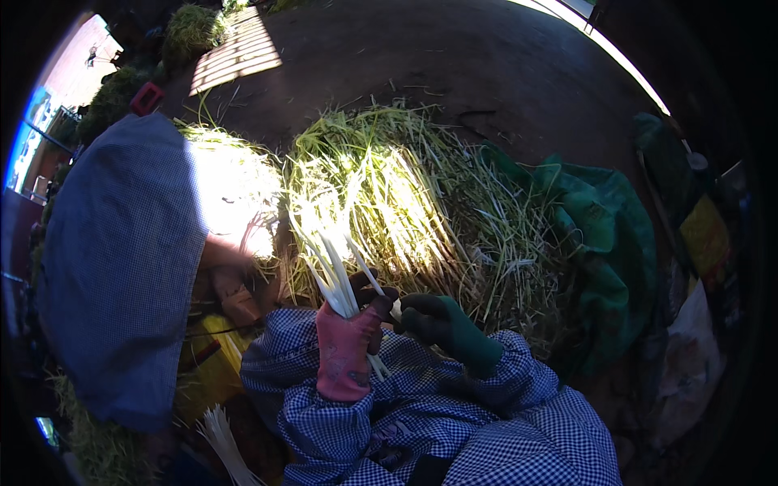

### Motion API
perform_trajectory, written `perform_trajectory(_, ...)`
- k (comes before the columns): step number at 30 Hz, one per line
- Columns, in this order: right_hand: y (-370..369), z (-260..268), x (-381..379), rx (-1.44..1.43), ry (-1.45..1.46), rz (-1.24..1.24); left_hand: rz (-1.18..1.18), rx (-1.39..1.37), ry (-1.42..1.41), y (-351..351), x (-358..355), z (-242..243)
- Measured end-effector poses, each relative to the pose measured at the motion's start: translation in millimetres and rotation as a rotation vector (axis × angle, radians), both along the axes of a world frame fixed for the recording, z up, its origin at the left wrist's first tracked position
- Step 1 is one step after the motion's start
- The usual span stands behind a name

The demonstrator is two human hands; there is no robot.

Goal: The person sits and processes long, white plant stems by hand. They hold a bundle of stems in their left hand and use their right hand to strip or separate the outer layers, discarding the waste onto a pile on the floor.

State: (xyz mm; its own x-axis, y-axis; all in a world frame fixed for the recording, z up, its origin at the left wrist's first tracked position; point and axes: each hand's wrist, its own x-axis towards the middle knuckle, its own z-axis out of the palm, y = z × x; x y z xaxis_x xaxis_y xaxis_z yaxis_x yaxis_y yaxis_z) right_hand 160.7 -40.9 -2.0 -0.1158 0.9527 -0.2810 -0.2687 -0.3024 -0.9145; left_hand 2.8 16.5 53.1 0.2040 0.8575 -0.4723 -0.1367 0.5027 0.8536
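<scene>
My left hand [347, 349], in a pink glove with dark fingers, is closed around a small bunch of pale plant stalks [334, 273]. Their long ends fan upward, and the short ends stick out below the fist. Close against it on the right is my right hand [453, 331], in a green glove with a dark palm. Its fingertips pinch the whitish lower end of a single stalk [369, 267], which also passes by the left fingertips. Just beyond both hands lies a thick heap of green, grass-like stalks [389, 206], partly in bright sunlight.
At the left sits another person in a blue checked garment [121, 255], beside an overexposed heap [237, 188]. A green plastic sheet [614, 243] is bunched up at the right. Lower left, a bundle of pale stalks [226, 440] lies near a yellow sack [216, 346]. Farther off are a grassy heap [189, 30] and a red object [147, 99].
</scene>
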Motion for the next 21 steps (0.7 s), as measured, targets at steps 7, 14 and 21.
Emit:
perform_trajectory(7,9.4,5.7,-10.0,-0.108,0.130,-0.173,0.098,-0.025,0.024,-10.8,9.7,10.6)
perform_trajectory(14,-25.6,-42.4,26.7,0.185,-0.908,-0.189,0.418,-0.009,0.003,2.6,1.4,1.6)
perform_trajectory(21,-65.1,-56.1,84.8,-0.202,-1.398,0.032,0.518,0.214,-0.066,16.7,-32.4,8.6)
